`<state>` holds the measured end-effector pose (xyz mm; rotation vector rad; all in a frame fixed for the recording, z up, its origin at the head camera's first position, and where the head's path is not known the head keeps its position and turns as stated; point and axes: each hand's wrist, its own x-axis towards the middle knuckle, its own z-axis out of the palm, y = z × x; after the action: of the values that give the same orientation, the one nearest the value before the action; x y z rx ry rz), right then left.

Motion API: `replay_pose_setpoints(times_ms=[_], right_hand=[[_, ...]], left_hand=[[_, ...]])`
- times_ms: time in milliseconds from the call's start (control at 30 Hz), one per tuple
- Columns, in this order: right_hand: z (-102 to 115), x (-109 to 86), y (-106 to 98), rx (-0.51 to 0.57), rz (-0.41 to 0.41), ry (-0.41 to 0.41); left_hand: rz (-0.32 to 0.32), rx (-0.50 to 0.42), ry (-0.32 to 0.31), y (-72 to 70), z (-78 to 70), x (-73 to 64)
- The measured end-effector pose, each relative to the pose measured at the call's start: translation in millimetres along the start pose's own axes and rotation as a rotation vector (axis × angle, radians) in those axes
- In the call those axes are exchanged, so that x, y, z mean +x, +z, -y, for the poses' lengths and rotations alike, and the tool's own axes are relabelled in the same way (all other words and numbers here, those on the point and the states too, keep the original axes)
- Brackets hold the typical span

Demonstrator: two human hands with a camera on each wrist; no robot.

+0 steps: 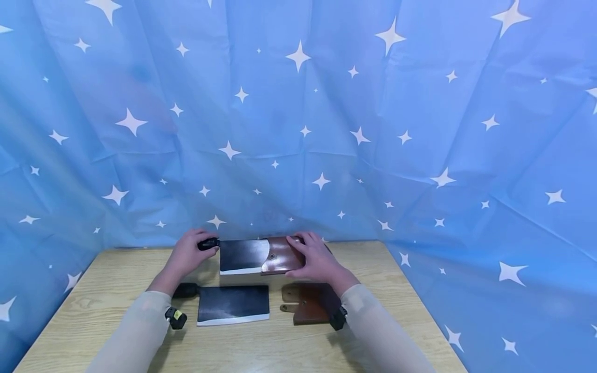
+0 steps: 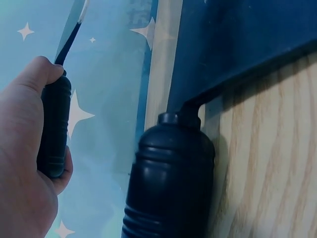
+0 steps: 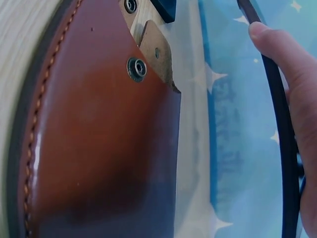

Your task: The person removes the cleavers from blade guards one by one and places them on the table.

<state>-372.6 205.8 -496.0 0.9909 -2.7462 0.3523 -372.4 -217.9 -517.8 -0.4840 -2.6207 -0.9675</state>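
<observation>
Raised above the table is a cleaver, its black handle gripped by my left hand. The dark blade, with a bright lower edge, points right. A brown leather sheath covers the blade's right end. My right hand holds that sheath, thumb on its near face; the other fingers are mostly hidden behind it. In the right wrist view the held sheath shows only as a dark narrow edge.
A second cleaver lies on the wooden table below, its handle to the left. Right of it lies another brown sheath with snap straps. A blue star-printed curtain hangs around the table.
</observation>
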Motion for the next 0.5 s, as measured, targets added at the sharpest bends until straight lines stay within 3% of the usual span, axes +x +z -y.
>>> replay_pose_setpoints(times_ms=[500], right_hand=[[-6.6, -5.0, -0.5, -0.001, 0.005, 0.029]], left_hand=[[-0.008, 0.000, -0.006, -3.3, 1.7, -3.6]])
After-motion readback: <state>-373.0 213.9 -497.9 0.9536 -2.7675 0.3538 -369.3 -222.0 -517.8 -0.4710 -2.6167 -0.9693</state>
